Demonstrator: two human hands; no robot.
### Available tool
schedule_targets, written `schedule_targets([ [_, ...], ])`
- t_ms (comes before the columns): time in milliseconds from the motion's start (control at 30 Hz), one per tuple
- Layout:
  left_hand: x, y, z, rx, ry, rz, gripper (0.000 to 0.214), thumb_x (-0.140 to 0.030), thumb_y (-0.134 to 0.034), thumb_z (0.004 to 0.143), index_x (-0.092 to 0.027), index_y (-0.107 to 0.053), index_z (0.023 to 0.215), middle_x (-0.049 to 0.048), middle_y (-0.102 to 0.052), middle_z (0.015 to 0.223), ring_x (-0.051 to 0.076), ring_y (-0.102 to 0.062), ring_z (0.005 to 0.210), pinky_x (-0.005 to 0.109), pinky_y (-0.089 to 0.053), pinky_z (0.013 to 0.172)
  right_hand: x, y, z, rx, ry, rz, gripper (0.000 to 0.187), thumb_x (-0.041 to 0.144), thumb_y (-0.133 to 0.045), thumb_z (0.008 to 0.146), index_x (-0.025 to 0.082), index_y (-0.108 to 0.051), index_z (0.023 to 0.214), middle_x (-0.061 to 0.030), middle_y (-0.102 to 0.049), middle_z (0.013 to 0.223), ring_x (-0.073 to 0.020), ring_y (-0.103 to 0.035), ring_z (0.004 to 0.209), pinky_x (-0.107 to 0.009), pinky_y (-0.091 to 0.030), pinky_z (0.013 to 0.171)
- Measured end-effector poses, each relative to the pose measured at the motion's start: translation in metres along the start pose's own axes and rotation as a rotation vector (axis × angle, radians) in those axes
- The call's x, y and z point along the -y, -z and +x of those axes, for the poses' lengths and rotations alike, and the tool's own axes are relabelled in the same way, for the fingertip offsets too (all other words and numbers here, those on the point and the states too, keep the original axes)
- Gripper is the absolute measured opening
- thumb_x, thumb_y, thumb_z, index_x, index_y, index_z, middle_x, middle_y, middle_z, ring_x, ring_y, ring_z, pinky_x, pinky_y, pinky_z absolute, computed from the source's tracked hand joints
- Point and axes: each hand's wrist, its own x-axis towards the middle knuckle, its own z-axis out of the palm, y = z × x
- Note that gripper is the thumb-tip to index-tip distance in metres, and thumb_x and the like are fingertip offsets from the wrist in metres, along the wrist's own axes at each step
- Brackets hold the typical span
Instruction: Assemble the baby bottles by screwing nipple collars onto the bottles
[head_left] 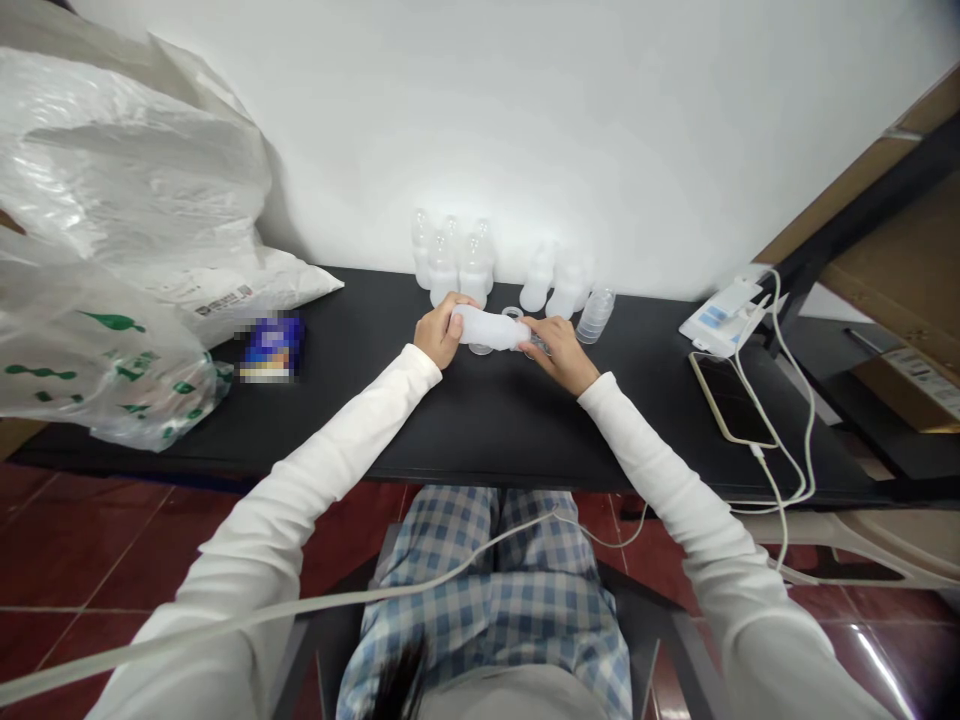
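My left hand (440, 330) is closed round the base end of a translucent white plastic bottle (489, 327) that lies sideways above the black table (480, 410). My right hand (559, 350) pinches the bottle's neck end, where a small clear cap seems to sit, though I cannot make it out. Under the bottle a small clear piece (481, 349) rests on the table. Behind my hands, several more empty bottles (457, 262) stand upright against the white wall, with another group (555, 280) and a stack of clear cups (597, 314) to their right.
Large white plastic bags (127, 250) fill the table's left end, with a blue packet (271, 347) beside them. At the right lie a phone (733, 398), a white charger block (724, 315) and cables (795, 400). A wooden shelf (885, 260) stands at far right.
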Motion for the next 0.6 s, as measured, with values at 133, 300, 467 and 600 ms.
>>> schedule_targets([
  [133, -0.002, 0.001, -0.001, -0.012, 0.051, -0.006, 0.077, -0.075, -0.012, 0.094, -0.020, -0.065, 0.106, 0.0077, -0.073, 0.098, 0.022, -0.069, 0.083, 0.035, -0.051, 0.074, 0.003, 0.000, -0.001, -0.014, -0.007, 0.033, 0.061, 0.061, -0.035, 0.100, 0.019, -0.057, 0.138, -0.0138, -0.070, 0.114, -0.0285, -0.059, 0.104, -0.047, -0.046, 0.094],
  [300, -0.003, -0.007, -0.004, -0.012, 0.135, -0.115, 0.076, -0.076, -0.014, 0.095, -0.020, -0.064, 0.105, 0.0068, -0.072, 0.088, 0.021, -0.068, 0.077, 0.032, -0.050, 0.070, 0.004, 0.004, -0.002, -0.040, -0.042, 0.047, 0.051, 0.055, -0.043, 0.100, 0.022, -0.059, 0.134, -0.0127, -0.070, 0.114, -0.0283, -0.059, 0.103, -0.047, -0.046, 0.094],
  [467, -0.005, -0.012, -0.008, -0.040, 0.108, -0.227, 0.074, -0.075, -0.014, 0.096, -0.020, -0.064, 0.105, 0.0079, -0.072, 0.094, 0.021, -0.070, 0.084, 0.033, -0.052, 0.075, 0.005, 0.007, -0.002, -0.037, -0.029, 0.032, 0.057, 0.057, -0.048, 0.098, 0.017, -0.053, 0.138, -0.0143, -0.069, 0.114, -0.0289, -0.060, 0.104, -0.046, -0.045, 0.095],
  [600, -0.008, -0.010, -0.008, -0.060, -0.024, -0.230, 0.075, -0.075, -0.014, 0.095, -0.020, -0.062, 0.111, 0.0093, -0.072, 0.107, 0.023, -0.070, 0.094, 0.034, -0.054, 0.081, 0.005, 0.010, -0.002, 0.027, 0.012, -0.010, 0.066, 0.060, -0.052, 0.095, 0.019, -0.046, 0.146, -0.0154, -0.067, 0.125, -0.0303, -0.060, 0.108, -0.047, -0.045, 0.097],
])
